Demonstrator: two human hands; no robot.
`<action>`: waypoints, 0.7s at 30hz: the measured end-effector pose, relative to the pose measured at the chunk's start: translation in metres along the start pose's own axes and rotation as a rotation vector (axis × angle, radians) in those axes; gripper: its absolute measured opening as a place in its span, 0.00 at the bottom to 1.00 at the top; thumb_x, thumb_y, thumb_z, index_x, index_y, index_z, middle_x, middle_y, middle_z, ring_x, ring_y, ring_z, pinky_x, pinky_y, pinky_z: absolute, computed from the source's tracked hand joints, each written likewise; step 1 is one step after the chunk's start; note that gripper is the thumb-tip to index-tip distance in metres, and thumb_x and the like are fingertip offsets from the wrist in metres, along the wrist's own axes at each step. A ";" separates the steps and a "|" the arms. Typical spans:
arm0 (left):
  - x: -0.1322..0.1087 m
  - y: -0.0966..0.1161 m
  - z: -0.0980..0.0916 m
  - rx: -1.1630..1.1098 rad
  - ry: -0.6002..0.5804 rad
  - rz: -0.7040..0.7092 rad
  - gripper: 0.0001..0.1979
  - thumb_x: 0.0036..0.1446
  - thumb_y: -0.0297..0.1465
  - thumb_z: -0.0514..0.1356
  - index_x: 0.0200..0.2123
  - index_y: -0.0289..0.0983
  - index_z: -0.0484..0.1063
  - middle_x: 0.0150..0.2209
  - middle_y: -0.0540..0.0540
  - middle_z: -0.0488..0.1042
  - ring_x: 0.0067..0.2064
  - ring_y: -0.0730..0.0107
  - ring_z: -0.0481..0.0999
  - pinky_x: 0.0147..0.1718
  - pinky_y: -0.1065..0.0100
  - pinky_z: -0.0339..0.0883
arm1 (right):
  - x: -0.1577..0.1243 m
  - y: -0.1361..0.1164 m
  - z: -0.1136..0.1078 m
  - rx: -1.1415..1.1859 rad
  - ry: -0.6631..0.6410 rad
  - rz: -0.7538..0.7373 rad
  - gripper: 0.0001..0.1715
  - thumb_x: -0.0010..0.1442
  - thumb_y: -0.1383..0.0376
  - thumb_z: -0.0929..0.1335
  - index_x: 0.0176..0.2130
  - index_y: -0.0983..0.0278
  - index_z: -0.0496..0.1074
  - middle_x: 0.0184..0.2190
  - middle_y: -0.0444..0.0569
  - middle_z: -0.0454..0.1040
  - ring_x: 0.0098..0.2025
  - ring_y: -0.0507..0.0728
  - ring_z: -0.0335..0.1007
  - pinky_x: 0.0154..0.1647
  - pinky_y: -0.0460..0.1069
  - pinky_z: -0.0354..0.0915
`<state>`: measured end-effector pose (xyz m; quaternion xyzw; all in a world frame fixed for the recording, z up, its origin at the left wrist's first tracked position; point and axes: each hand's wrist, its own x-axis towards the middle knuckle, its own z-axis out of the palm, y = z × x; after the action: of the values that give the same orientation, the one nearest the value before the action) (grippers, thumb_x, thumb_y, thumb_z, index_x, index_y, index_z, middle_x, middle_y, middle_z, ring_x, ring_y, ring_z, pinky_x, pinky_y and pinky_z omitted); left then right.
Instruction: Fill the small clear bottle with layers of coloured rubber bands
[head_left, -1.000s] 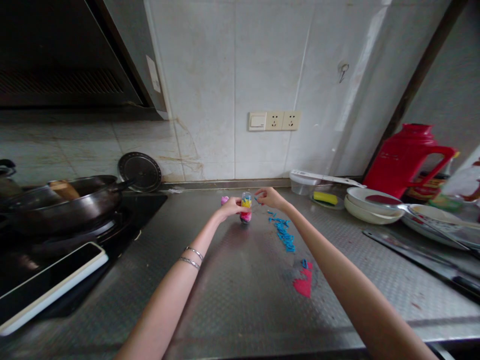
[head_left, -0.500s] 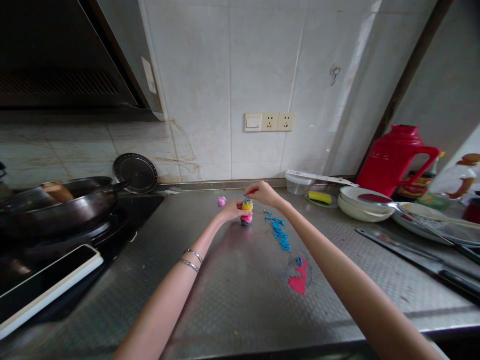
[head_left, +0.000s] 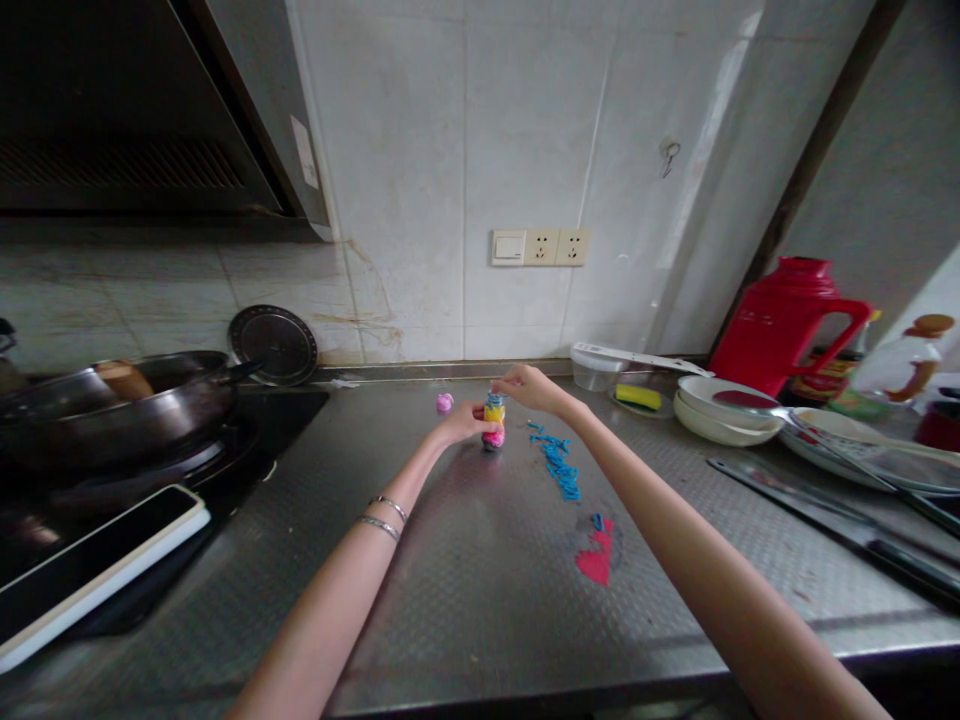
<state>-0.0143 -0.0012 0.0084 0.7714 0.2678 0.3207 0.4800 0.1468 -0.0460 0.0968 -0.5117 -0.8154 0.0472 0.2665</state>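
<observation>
A small clear bottle (head_left: 493,413) stands upright on the metal counter, filled with coloured layers: dark at the bottom, then pink, yellow and blue. My left hand (head_left: 465,425) is wrapped round its side. Over the bottle's mouth, my right hand (head_left: 531,388) is closed in a pinch; whatever sits between the fingertips is too small to make out. Thin blue strips (head_left: 559,465) lie in a loose pile to the right of the bottle. Nearer me is a flat, ragged red piece (head_left: 596,562) with a blue bit at its top. A small pink lump (head_left: 445,402) rests left of the bottle.
To the left are a wok (head_left: 150,400) on the stove and a phone (head_left: 97,570). At the right stand stacked bowls (head_left: 720,425), a yellow sponge (head_left: 637,398), a plastic tub (head_left: 592,370), a red thermos (head_left: 787,325) and a long knife (head_left: 795,510).
My right fingertips have come down to the bottle's mouth; the blue bit seen at them before is now hidden. My left hand still holds the bottle in place.
</observation>
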 end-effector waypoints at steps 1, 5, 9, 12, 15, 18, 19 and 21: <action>0.000 -0.001 0.000 0.006 0.006 -0.001 0.12 0.42 0.29 0.63 0.32 0.30 0.71 0.30 0.45 0.74 0.31 0.73 0.72 0.33 0.71 0.64 | -0.001 0.001 0.000 0.003 0.001 0.007 0.23 0.55 0.57 0.60 0.27 0.69 0.76 0.21 0.45 0.71 0.25 0.52 0.65 0.25 0.44 0.56; 0.000 -0.001 -0.001 0.035 0.018 -0.017 0.11 0.42 0.28 0.63 0.32 0.30 0.71 0.31 0.45 0.74 0.31 0.73 0.72 0.33 0.71 0.65 | -0.005 0.006 0.003 0.072 -0.017 -0.019 0.22 0.57 0.57 0.59 0.35 0.66 0.76 0.30 0.47 0.76 0.33 0.54 0.69 0.32 0.45 0.61; 0.000 -0.001 -0.001 0.019 0.008 -0.031 0.12 0.42 0.28 0.63 0.33 0.30 0.71 0.33 0.43 0.75 0.34 0.72 0.73 0.34 0.71 0.65 | -0.008 0.005 0.004 0.135 -0.001 -0.050 0.20 0.59 0.58 0.59 0.40 0.63 0.75 0.38 0.47 0.76 0.38 0.54 0.70 0.38 0.46 0.62; 0.000 -0.002 -0.001 0.001 0.005 -0.032 0.14 0.41 0.28 0.64 0.34 0.31 0.71 0.34 0.43 0.75 0.34 0.71 0.73 0.36 0.70 0.65 | -0.012 0.003 0.000 0.136 0.090 -0.045 0.20 0.58 0.58 0.59 0.39 0.63 0.75 0.38 0.47 0.76 0.38 0.54 0.70 0.39 0.47 0.63; 0.001 -0.004 -0.002 -0.028 0.008 -0.037 0.14 0.41 0.28 0.64 0.35 0.30 0.71 0.34 0.43 0.75 0.34 0.71 0.73 0.36 0.69 0.65 | -0.025 0.008 -0.004 0.147 0.175 -0.015 0.17 0.56 0.60 0.62 0.38 0.65 0.75 0.37 0.49 0.75 0.38 0.54 0.70 0.39 0.46 0.64; 0.002 -0.006 -0.002 -0.067 0.006 -0.029 0.15 0.40 0.28 0.65 0.34 0.30 0.71 0.34 0.42 0.75 0.35 0.71 0.73 0.38 0.69 0.65 | -0.053 0.024 -0.003 0.132 0.163 0.038 0.14 0.51 0.66 0.64 0.37 0.66 0.75 0.35 0.50 0.75 0.34 0.53 0.70 0.37 0.45 0.64; 0.003 -0.006 -0.002 -0.075 0.004 -0.025 0.15 0.40 0.28 0.65 0.34 0.30 0.71 0.34 0.42 0.75 0.35 0.71 0.73 0.38 0.68 0.65 | -0.066 0.030 -0.002 0.116 0.144 0.067 0.14 0.50 0.68 0.64 0.36 0.67 0.75 0.33 0.50 0.75 0.33 0.53 0.69 0.36 0.45 0.64; 0.003 -0.006 -0.002 -0.085 0.001 -0.018 0.15 0.40 0.29 0.65 0.34 0.30 0.71 0.35 0.42 0.75 0.35 0.71 0.73 0.38 0.68 0.65 | -0.097 0.043 0.003 0.094 0.087 0.113 0.13 0.47 0.69 0.65 0.35 0.66 0.75 0.31 0.49 0.75 0.31 0.53 0.69 0.35 0.46 0.64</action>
<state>-0.0144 0.0043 0.0038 0.7479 0.2611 0.3277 0.5149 0.2125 -0.1085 0.0420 -0.5454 -0.7698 0.0782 0.3222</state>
